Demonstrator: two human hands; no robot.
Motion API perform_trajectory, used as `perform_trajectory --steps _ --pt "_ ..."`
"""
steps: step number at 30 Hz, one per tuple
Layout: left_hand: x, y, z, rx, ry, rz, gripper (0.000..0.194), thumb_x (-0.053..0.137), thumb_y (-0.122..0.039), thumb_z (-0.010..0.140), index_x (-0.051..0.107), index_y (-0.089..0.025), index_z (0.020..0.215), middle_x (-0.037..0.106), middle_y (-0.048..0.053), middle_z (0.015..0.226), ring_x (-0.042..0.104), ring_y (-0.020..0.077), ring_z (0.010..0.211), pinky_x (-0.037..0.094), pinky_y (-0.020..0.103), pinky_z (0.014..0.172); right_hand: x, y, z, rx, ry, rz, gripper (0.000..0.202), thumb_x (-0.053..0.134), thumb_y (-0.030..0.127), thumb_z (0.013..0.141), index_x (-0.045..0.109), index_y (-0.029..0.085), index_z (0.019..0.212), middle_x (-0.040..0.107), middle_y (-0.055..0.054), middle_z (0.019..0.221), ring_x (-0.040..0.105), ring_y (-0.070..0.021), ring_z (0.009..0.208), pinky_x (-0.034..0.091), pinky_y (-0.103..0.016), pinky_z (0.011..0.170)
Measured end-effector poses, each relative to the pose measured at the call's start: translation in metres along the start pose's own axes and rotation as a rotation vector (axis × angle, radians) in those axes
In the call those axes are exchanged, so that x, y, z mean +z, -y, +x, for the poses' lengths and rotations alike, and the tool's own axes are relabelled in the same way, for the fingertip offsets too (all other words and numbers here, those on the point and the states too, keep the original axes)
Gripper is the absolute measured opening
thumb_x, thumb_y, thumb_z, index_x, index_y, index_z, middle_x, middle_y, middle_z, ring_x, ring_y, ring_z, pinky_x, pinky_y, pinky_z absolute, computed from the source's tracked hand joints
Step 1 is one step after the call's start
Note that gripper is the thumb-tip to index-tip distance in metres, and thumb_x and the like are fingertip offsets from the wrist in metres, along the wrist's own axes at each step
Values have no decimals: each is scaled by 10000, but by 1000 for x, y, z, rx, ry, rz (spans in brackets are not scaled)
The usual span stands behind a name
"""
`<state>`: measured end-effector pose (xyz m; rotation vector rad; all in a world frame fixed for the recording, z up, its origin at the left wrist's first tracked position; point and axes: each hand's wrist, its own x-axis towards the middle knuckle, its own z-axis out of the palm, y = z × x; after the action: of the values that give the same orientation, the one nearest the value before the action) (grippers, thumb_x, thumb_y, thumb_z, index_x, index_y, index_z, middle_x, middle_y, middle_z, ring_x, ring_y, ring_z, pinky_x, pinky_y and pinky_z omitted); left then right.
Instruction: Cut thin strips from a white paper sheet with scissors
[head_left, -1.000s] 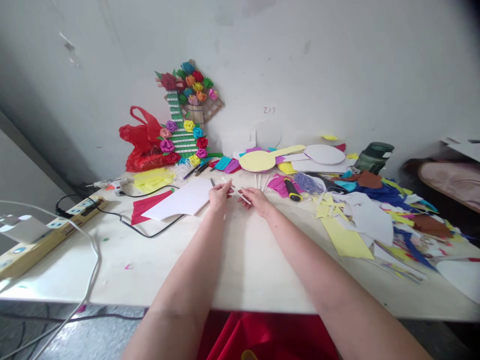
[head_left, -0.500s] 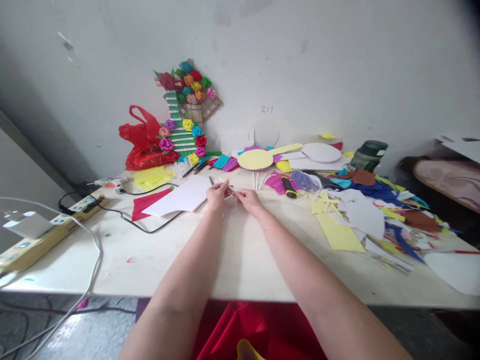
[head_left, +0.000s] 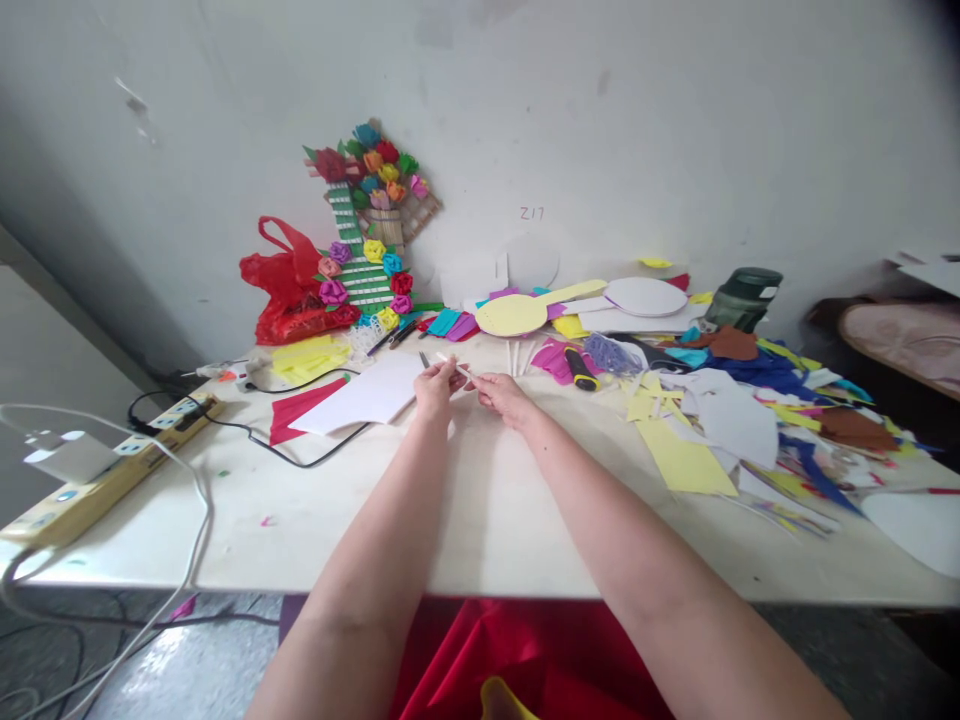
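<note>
My left hand [head_left: 436, 385] is closed, its fingers pinching a thin white stick [head_left: 463, 372]. The stick slants down to the fingertips of my right hand [head_left: 502, 397], which is closed on its other end. A dark pointed tip [head_left: 424, 360] shows just beyond my left fingers; what it belongs to is hidden. Beside my left hand lies a white board with a curved edge [head_left: 360, 395], partly over a red crepe paper piece [head_left: 289, 415]. Several white sticks [head_left: 514, 357] lie just past my right hand.
A yellow-and-black cutter [head_left: 581, 370] and a yellow paddle-shaped cutout [head_left: 514, 315] lie behind. Paper scraps [head_left: 735, 415] cover the right side. A power strip [head_left: 112, 475] with cables is at left. A flower-decorated piece [head_left: 364, 265], red bag [head_left: 281, 285] and dark bottle [head_left: 742, 300] stand near the wall.
My right hand has shifted slightly to the right, away from my left, and more of the white stick shows between them. The camera view has moved a little.
</note>
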<state>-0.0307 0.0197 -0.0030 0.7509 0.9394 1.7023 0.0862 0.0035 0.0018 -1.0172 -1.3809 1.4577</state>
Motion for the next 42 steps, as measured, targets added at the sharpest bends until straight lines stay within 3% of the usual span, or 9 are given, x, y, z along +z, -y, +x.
perform_trajectory --steps 4,12,29,35,39,42 --pt "0 1 0 6 6 -65 203 668 -248 624 584 -93 724 636 66 630 558 101 501 454 228 546 1 4 -1 88 78 110 233 485 350 791 534 130 732 281 90 397 160 -21 325 60 -177 362" --pt "1 0 -1 31 40 -145 209 668 -246 611 570 -109 735 636 62 676 595 117 599 451 233 604 -3 6 2 229 253 337 245 389 325 861 500 140 745 256 94 397 111 -27 314 74 -155 326" --pt "2 -5 -6 51 103 -108 252 675 -308 632 564 -138 781 635 41 679 578 92 569 444 206 568 -7 11 -4 230 300 375 228 408 278 850 514 119 727 257 92 374 101 -30 323 65 -155 330" --pt "2 -6 -4 9 78 -105 256 669 -285 644 556 -128 812 637 51 652 607 119 581 464 218 575 -11 8 -3 236 257 288 280 388 351 861 525 128 765 324 80 379 165 -21 289 86 -152 320" --pt "3 -7 -4 -33 -38 -91 250 666 -285 653 535 -139 808 637 50 652 618 128 607 469 218 584 -12 3 -1 186 117 138 409 310 464 865 546 134 819 489 17 442 342 -49 302 189 -166 310" --pt "3 -8 -3 -56 -121 -97 248 664 -284 660 518 -140 800 631 49 638 622 134 610 464 208 563 -12 -1 1 83 -18 -9 355 409 463 825 542 136 786 547 -4 506 403 -54 331 240 -171 318"
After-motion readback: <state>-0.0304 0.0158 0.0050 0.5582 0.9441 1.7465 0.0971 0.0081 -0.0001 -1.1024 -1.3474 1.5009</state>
